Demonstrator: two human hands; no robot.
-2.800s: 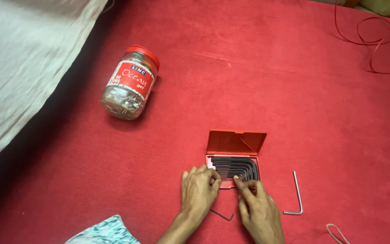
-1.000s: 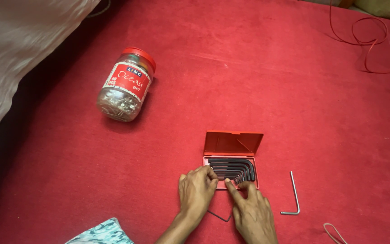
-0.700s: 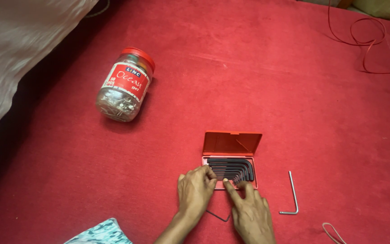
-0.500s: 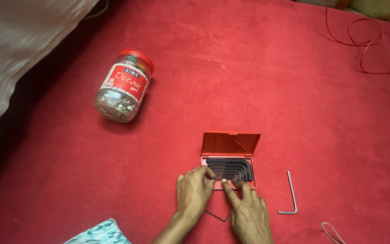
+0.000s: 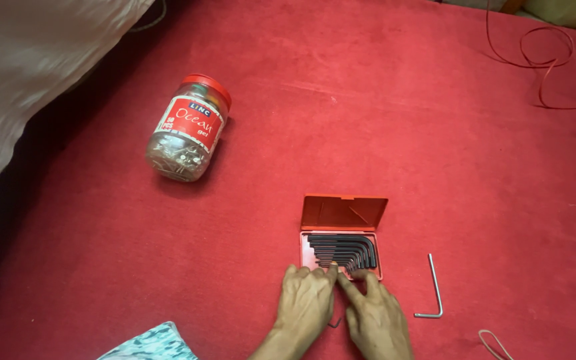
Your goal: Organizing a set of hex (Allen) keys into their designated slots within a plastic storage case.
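A small red case lies open on the red carpet, its lid [image 5: 345, 212] tipped back. A row of black hex keys [image 5: 343, 251] is nested in its tray. My left hand [image 5: 308, 301] lies flat just in front of the case, its fingertips on the tray's near left edge. My right hand [image 5: 376, 315] is beside it, fingers spread, with the index tip touching the short ends of the keys. The two index fingers meet there, and neither hand visibly grips anything. A thin black hex key [image 5: 335, 324] peeks out between my wrists.
A silver hex key [image 5: 435, 287] lies right of the case. A clear jar with a red lid [image 5: 188, 128] lies on its side at upper left. White cloth [image 5: 28, 73] covers the far left and patterned fabric [image 5: 155, 343] the bottom left. A red cable [image 5: 541, 63] loops at top right.
My left hand has slid right from the case's left side to its near edge, next to my right hand. The case, the jar and the silver key stay put.
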